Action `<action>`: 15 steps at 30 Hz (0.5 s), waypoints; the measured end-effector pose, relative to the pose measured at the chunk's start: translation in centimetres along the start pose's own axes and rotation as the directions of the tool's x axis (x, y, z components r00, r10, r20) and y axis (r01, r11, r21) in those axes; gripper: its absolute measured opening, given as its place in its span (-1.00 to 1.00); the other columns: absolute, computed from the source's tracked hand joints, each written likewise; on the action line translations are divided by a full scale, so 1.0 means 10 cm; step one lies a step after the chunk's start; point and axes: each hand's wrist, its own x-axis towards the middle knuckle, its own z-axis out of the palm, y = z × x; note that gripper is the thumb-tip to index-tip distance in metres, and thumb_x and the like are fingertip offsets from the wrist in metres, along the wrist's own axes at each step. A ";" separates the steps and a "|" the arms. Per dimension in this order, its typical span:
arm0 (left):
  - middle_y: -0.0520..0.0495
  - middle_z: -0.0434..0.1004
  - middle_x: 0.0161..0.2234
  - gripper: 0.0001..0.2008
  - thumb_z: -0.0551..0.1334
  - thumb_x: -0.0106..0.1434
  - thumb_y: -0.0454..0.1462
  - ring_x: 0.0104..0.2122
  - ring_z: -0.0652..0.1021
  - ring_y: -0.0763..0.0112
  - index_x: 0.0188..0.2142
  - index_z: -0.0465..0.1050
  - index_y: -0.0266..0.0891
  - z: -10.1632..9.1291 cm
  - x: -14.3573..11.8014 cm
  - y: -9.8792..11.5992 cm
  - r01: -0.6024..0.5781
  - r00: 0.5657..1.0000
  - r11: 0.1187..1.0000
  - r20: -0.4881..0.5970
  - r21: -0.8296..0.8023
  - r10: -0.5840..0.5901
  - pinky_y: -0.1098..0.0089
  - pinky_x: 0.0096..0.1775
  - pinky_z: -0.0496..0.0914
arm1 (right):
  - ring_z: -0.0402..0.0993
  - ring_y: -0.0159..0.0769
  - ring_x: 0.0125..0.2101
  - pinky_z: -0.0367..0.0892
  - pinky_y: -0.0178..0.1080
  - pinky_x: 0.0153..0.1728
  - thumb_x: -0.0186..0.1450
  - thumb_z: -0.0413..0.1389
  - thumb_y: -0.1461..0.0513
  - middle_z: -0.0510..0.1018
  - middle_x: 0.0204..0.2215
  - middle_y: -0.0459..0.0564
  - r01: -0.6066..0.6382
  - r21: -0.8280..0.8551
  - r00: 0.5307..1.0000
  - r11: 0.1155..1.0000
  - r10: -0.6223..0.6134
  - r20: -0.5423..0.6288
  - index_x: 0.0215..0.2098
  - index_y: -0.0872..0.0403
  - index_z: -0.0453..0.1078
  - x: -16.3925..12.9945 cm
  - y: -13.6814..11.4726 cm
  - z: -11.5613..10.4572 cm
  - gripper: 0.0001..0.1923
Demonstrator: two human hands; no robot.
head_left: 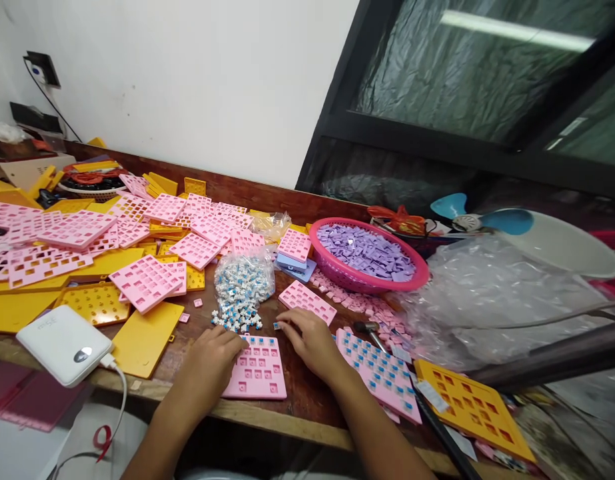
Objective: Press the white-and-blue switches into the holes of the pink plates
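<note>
- Two bare forearms were nearest, a pink board between their hands, blue pieces along its far edge.
- The left hand curled over the board's left side; I couldn't tell its grip.
- The right hand pinched a small piece.
- Beyond both hands lay a clear bag of pieces.
- Right of the right hand lay a fuller board.

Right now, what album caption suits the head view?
Left hand at a pink tray, right hand pinching a small blue piece.
</note>
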 end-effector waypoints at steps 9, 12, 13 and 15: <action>-0.10 0.61 -0.19 -0.76 0.12 0.38 -0.45 -0.12 0.49 0.15 -0.17 0.54 -0.16 -0.05 0.00 0.13 0.064 0.995 0.983 0.070 0.175 -0.077 0.23 -0.16 0.31 | 0.52 -0.15 -0.10 0.39 -0.12 -0.03 0.39 0.08 0.37 0.61 -0.15 0.07 -0.041 -0.137 0.991 0.990 0.058 0.119 -0.08 0.07 0.56 0.03 0.09 0.13 -0.76; -0.10 0.60 -0.22 -0.75 0.13 0.35 -0.47 -0.13 0.49 0.14 -0.21 0.52 -0.16 -0.04 -0.01 0.15 0.065 0.996 0.980 0.052 0.186 -0.076 0.24 -0.17 0.31 | 0.52 -0.13 -0.08 0.38 -0.10 -0.01 0.41 0.10 0.32 0.61 -0.11 0.08 -0.051 -0.058 0.994 0.997 0.057 0.097 -0.03 0.07 0.53 0.01 0.04 0.05 -0.77; -0.10 0.60 -0.22 -0.76 0.13 0.34 -0.48 -0.13 0.49 0.14 -0.22 0.52 -0.16 -0.04 -0.02 0.15 0.060 0.996 0.979 0.050 0.192 -0.071 0.24 -0.18 0.30 | 0.52 -0.12 -0.06 0.38 -0.09 0.01 0.42 0.10 0.29 0.61 -0.07 0.09 -0.050 -0.011 0.995 0.999 0.051 0.085 0.01 0.06 0.51 0.00 0.00 0.01 -0.76; -0.11 0.60 -0.23 -0.77 0.13 0.34 -0.47 -0.14 0.49 0.13 -0.24 0.51 -0.17 -0.04 -0.02 0.16 0.057 0.997 0.976 0.042 0.208 -0.068 0.25 -0.19 0.30 | 0.52 -0.15 -0.05 0.37 -0.13 0.00 0.45 0.10 0.24 0.60 -0.06 0.07 -0.025 0.091 0.995 0.996 0.015 0.100 0.04 0.02 0.49 -0.02 -0.10 -0.05 -0.76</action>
